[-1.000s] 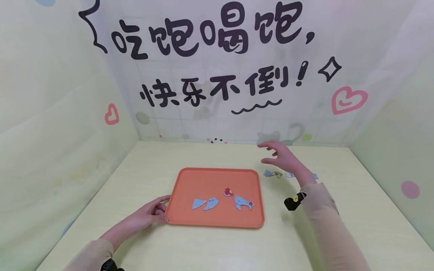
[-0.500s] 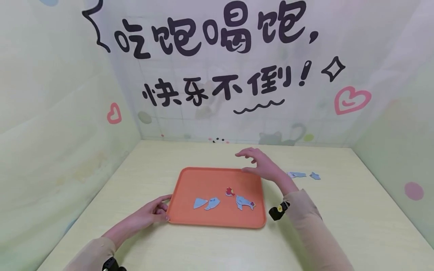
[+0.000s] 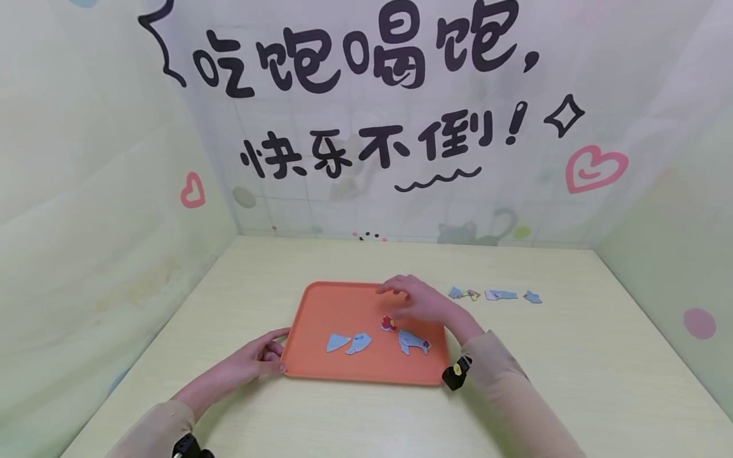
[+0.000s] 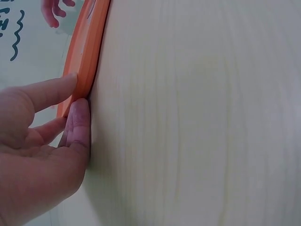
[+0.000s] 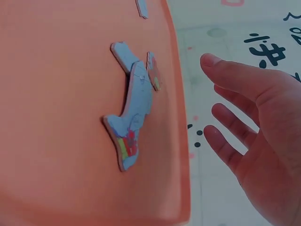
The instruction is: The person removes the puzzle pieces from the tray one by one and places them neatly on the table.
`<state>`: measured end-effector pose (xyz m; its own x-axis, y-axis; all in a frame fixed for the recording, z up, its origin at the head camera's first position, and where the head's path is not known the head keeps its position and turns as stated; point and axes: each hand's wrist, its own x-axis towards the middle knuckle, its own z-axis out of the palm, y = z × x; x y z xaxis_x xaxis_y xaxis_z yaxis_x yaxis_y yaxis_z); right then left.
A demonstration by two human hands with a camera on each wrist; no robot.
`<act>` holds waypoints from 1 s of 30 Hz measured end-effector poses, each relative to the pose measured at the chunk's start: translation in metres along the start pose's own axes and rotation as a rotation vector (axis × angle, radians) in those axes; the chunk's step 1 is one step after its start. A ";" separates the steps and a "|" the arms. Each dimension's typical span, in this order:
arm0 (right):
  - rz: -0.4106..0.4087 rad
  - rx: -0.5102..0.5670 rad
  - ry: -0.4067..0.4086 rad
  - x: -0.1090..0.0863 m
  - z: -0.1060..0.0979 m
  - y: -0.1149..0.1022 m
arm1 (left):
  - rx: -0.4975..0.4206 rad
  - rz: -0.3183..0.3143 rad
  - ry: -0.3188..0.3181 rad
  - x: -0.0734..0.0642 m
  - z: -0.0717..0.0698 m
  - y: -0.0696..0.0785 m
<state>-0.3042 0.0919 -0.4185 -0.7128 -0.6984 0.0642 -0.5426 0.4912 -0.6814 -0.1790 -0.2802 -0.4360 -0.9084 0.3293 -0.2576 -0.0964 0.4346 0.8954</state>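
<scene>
An orange tray (image 3: 343,305) lies on the table. My left hand (image 3: 258,357) grips its near left corner; the left wrist view shows the thumb and fingers pinching the rim (image 4: 87,56). Over the tray's right part hovers my right hand (image 3: 420,302), fingers loosely bent and nothing held. Below it lie a small red piece (image 3: 387,324) and a larger light-blue flat piece (image 3: 413,342) with a colourful end. Further left on the tray are a blue triangular piece (image 3: 338,343) and a curved blue piece (image 3: 359,343).
Behind and right of the tray, more flat pieces lie in a row on the table: a blue-and-yellow cluster (image 3: 462,293), a long blue strip (image 3: 501,295) and a small blue piece (image 3: 532,297). A printed cloth (image 3: 343,210) stands behind the table.
My right hand has moved left and toward me, from above the loose pieces at the back right to above the tray. The left hand stays at the tray's corner.
</scene>
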 end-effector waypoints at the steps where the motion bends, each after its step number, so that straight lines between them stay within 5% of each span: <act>1: 0.008 -0.004 -0.016 0.000 0.002 0.000 | 0.000 -0.001 -0.001 0.000 0.000 0.000; 17: 0.006 -0.140 -0.186 0.000 0.012 0.002 | 0.012 -0.027 0.000 0.002 -0.001 -0.001; 30: 0.078 -0.097 -0.157 0.002 0.013 -0.005 | 0.035 -0.015 -0.024 0.002 -0.004 0.001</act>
<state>-0.2970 0.0818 -0.4246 -0.6805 -0.7250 -0.1063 -0.5339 0.5899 -0.6058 -0.1826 -0.2825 -0.4344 -0.8967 0.3426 -0.2803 -0.0954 0.4688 0.8782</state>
